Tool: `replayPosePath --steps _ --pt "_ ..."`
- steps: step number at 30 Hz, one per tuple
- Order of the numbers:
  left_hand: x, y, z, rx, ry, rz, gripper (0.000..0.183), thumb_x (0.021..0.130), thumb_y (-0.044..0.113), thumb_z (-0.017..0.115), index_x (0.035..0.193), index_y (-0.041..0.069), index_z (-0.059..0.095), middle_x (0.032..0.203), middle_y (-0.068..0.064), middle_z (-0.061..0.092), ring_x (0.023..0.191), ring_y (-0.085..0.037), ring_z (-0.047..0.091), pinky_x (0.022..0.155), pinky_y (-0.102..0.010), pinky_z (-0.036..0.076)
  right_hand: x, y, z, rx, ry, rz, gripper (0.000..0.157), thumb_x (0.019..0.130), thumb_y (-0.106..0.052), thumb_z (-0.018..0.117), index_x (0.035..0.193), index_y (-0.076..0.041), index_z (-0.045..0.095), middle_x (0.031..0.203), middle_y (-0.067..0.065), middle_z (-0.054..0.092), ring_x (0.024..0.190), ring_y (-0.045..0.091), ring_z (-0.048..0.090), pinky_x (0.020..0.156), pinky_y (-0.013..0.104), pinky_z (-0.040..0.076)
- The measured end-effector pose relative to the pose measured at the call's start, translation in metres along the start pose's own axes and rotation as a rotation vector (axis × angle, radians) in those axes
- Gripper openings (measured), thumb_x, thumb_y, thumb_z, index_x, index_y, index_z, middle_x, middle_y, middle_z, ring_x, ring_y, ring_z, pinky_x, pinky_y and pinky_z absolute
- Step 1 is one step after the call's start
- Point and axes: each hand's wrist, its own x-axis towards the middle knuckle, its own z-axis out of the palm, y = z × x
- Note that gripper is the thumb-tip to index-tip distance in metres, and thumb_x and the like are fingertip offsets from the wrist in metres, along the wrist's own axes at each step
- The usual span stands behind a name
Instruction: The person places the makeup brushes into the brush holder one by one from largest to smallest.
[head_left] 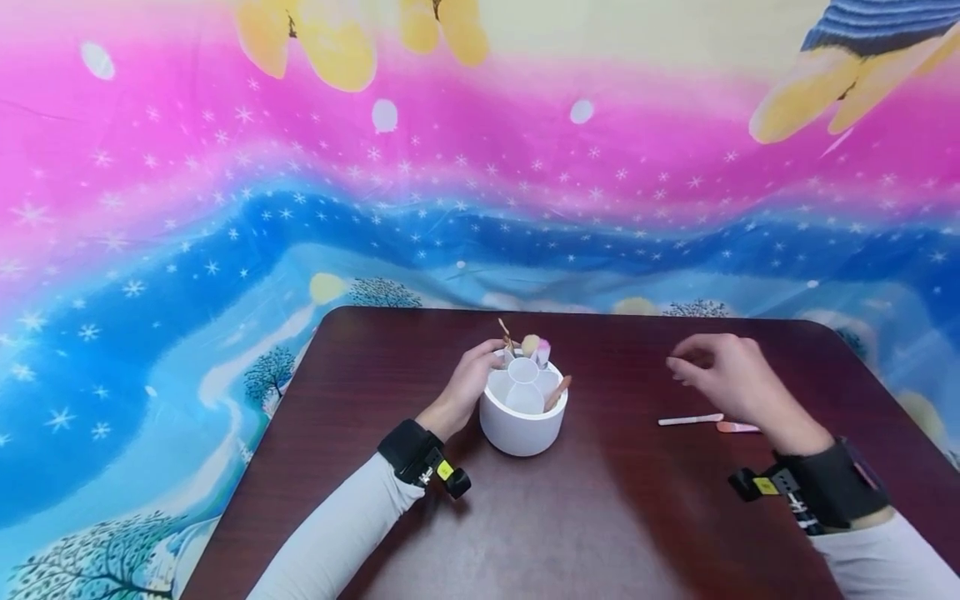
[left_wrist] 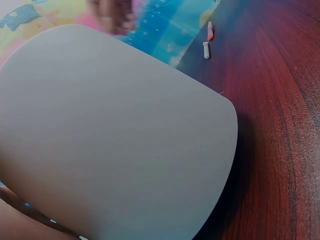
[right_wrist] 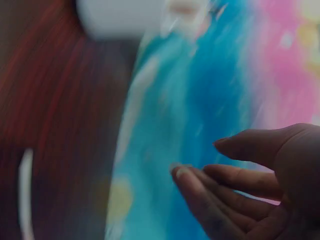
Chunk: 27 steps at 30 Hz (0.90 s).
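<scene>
A white round makeup brush holder (head_left: 522,429) with several inner compartments stands upright on the table. My left hand (head_left: 467,385) grips its left side, with the fingers up at the rim. In the left wrist view the holder's smooth wall (left_wrist: 120,130) fills most of the picture. Out of its compartments stick a tan brush head (head_left: 531,344), a pink-and-white brush (head_left: 543,352), a thin gold stick (head_left: 504,327) and a brown handle (head_left: 558,393). My right hand (head_left: 723,375) hovers over the right of the table, holding nothing; its thumb and fingers are apart (right_wrist: 245,185).
Below the right hand lie a white brush (head_left: 690,419) and a pink brush (head_left: 738,427), end to end on the dark wooden table (head_left: 600,525). Behind the table's far edge hangs a colourful printed cloth (head_left: 480,192).
</scene>
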Motion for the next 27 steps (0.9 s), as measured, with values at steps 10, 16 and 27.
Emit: replayPosePath --steps 10,16,27 --pt "0.002 -0.001 0.0 -0.008 -0.011 0.017 0.047 0.085 0.008 0.04 0.131 0.004 0.049 0.13 -0.007 0.052 0.119 -0.019 0.043 0.101 -0.043 0.032 -0.044 0.108 -0.001 -0.088 -0.27 0.342 0.029 0.09 -0.024 0.06 0.091 0.004 0.064 0.066 0.002 0.061 0.06 0.017 0.054 0.054 0.035 0.043" --pt "0.001 0.003 0.001 0.011 -0.01 0.007 0.048 0.086 0.009 0.041 0.133 0.005 0.047 0.134 -0.009 0.048 0.121 -0.021 0.04 0.102 -0.045 0.032 -0.059 0.135 0.005 -0.056 -0.269 0.331 0.028 0.085 -0.008 0.061 0.103 0.012 0.053 0.074 0.008 0.06 0.061 0.017 0.056 0.052 0.034 0.049" --pt "0.004 -0.003 -0.001 0.011 -0.003 0.013 0.048 0.086 0.008 0.041 0.133 0.006 0.047 0.136 -0.01 0.046 0.121 -0.022 0.04 0.102 -0.045 0.031 -0.049 0.127 0.018 -0.146 -0.375 0.269 0.006 0.082 -0.007 0.065 0.078 -0.005 0.061 0.07 0.004 0.053 0.061 0.02 0.045 0.052 0.035 0.037"
